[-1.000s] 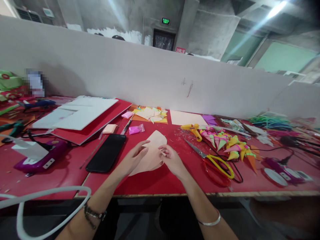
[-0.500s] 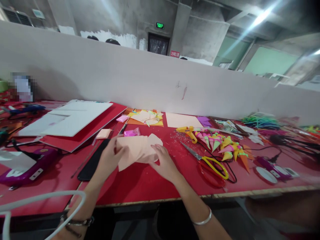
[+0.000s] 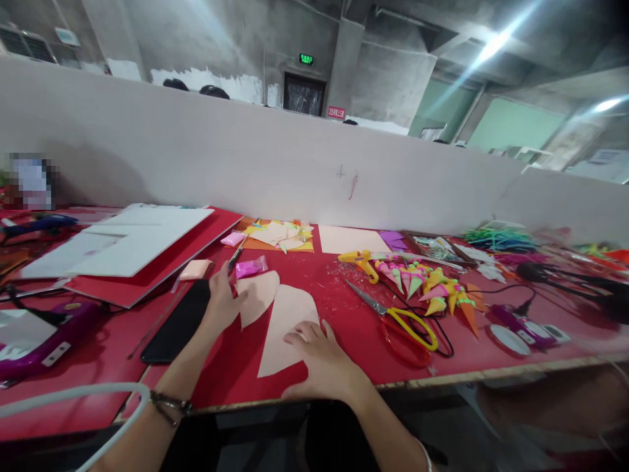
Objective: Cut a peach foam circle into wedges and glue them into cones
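White, smooth partition board spans the frame's middle, above a glossy red tabletop filling much of the lower half. Flat white boards lie stacked over a red panel at centre left. At lower centre, the right hand is palm down with fingers splayed, fingertips on the larger peach sheet, a thin, matte piece curved on top and narrowing below. Left of it, the left hand has thumb and fingers apart at the edge of a smaller peach piece, also round-topped; whether it pinches, I cannot tell. A flat black phone lies beside the left forearm. Yellow-handled scissors lie right of centre, below small, pointed coloured cones. Above these, a dark-rimmed tray holds pale bits too small to identify; near the left hand, a clear packet contains something bright pink.
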Demonstrator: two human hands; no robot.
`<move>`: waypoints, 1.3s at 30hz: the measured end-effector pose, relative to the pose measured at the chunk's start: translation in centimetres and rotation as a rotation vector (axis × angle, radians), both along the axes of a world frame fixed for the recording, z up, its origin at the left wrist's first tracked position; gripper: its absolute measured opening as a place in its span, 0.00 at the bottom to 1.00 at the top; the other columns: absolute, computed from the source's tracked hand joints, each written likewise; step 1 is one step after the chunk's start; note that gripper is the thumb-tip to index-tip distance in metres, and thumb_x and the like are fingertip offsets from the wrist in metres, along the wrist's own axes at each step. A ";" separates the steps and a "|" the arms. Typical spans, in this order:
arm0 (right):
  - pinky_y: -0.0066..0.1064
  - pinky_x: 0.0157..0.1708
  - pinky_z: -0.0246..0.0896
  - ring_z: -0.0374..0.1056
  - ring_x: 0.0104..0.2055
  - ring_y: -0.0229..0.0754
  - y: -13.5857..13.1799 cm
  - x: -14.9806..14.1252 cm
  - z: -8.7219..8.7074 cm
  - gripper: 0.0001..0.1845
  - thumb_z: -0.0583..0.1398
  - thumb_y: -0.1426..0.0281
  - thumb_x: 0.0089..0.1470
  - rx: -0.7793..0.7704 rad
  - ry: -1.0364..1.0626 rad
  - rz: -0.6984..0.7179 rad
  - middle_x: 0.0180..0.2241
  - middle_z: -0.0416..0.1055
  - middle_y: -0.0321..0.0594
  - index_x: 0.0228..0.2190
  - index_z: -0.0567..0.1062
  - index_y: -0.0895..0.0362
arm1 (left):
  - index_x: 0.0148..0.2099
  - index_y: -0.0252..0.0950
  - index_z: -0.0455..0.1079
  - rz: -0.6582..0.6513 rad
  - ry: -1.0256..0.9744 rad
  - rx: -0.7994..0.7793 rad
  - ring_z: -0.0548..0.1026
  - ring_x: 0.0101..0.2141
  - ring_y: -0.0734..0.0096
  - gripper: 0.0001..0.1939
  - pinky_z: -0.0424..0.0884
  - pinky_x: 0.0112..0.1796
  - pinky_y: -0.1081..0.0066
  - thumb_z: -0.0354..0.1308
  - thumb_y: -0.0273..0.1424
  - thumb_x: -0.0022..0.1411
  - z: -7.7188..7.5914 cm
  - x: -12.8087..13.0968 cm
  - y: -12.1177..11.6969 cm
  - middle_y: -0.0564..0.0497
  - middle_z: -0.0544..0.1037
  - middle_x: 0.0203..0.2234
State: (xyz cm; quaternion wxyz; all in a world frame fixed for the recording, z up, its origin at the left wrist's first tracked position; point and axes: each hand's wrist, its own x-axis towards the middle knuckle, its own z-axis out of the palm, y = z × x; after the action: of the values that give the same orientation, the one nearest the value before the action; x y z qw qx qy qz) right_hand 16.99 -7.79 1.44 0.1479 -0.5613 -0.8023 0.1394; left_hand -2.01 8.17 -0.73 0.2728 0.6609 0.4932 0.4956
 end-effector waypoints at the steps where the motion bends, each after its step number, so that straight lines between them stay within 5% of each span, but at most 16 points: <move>1: 0.51 0.54 0.32 0.49 0.54 0.51 -0.5 0.1 0.1 0.41 0.58 0.46 0.36 -0.002 0.000 0.011 0.49 0.58 0.45 0.49 0.60 0.52 | 0.58 0.34 0.48 0.024 0.093 0.059 0.56 0.53 0.53 0.39 0.56 0.51 0.55 0.57 0.30 0.45 0.0 0.1 -0.1 0.39 0.56 0.50; 4: 0.47 0.54 0.34 0.54 0.51 0.48 -1.8 0.1 0.5 0.35 0.60 0.49 0.38 0.013 -0.011 0.031 0.46 0.61 0.42 0.47 0.63 0.52 | 0.60 0.33 0.45 0.038 0.278 0.159 0.48 0.57 0.53 0.38 0.50 0.54 0.55 0.55 0.32 0.49 0.6 0.6 -0.9 0.37 0.49 0.54; 10: 0.31 0.44 0.51 0.61 0.40 0.40 -2.5 0.4 0.9 0.11 0.54 0.64 0.53 0.029 0.040 -0.032 0.35 0.68 0.38 0.37 0.70 0.53 | 0.59 0.34 0.47 -0.033 0.304 0.212 0.51 0.55 0.54 0.33 0.50 0.54 0.55 0.52 0.34 0.52 2.0 1.6 -1.8 0.39 0.52 0.51; 15: 0.26 0.33 0.53 0.64 0.34 0.38 -1.2 2.5 1.0 0.10 0.52 0.75 0.52 0.097 0.086 -0.230 0.32 0.70 0.38 0.34 0.71 0.55 | 0.54 0.35 0.54 -0.123 0.295 0.220 0.54 0.53 0.58 0.26 0.51 0.53 0.56 0.50 0.35 0.54 2.8 2.6 -2.5 0.42 0.57 0.49; 20: 0.26 0.24 0.47 0.56 0.22 0.35 -0.2 5.1 2.7 0.13 0.52 0.67 0.53 0.328 0.260 -0.533 0.19 0.62 0.34 0.20 0.67 0.58 | 0.51 0.35 0.57 -0.283 0.092 -0.074 0.68 0.38 0.66 0.22 0.66 0.40 0.63 0.47 0.39 0.56 3.4 3.4 -4.7 0.44 0.64 0.44; 23: 0.25 0.23 0.48 0.55 0.22 0.34 0.1 5.1 3.6 0.14 0.52 0.63 0.53 0.413 0.509 -0.617 0.19 0.60 0.33 0.22 0.67 0.59 | 0.48 0.35 0.61 -0.474 -0.049 -0.312 0.71 0.34 0.68 0.21 0.67 0.35 0.66 0.47 0.43 0.56 3.7 3.7 -5.9 0.43 0.67 0.43; 28: 0.25 0.24 0.52 0.57 0.23 0.35 0.6 2.0 3.0 0.13 0.53 0.64 0.52 0.285 0.725 -0.478 0.19 0.61 0.33 0.23 0.69 0.59 | 0.59 0.40 0.48 -0.725 -0.273 -0.503 0.62 0.51 0.58 0.35 0.64 0.44 0.64 0.55 0.42 0.52 3.3 4.0 -6.8 0.41 0.60 0.54; 32: 0.26 0.33 0.57 0.62 0.32 0.36 0.7 0.1 2.3 0.11 0.55 0.67 0.51 0.201 0.696 -0.222 0.30 0.65 0.38 0.23 0.71 0.58 | 0.62 0.41 0.39 -0.622 -0.298 -0.420 0.59 0.53 0.57 0.42 0.60 0.48 0.62 0.58 0.39 0.51 3.3 3.4 -6.9 0.43 0.63 0.52; 39: 0.32 0.47 0.55 0.59 0.48 0.42 1.1 0.5 1.1 0.09 0.57 0.66 0.48 0.101 0.884 -0.351 0.45 0.59 0.43 0.31 0.74 0.57 | 0.62 0.43 0.36 -0.582 -0.457 -0.368 0.70 0.42 0.65 0.43 0.67 0.39 0.70 0.58 0.33 0.51 5.3 3.2 -7.6 0.46 0.69 0.45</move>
State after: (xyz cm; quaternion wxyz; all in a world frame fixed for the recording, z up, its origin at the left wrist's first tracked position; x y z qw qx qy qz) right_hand 17.48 -6.71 2.56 0.5234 -0.5674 -0.5612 0.2985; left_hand 1.24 0.60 4.58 0.6178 0.5858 0.2927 0.4353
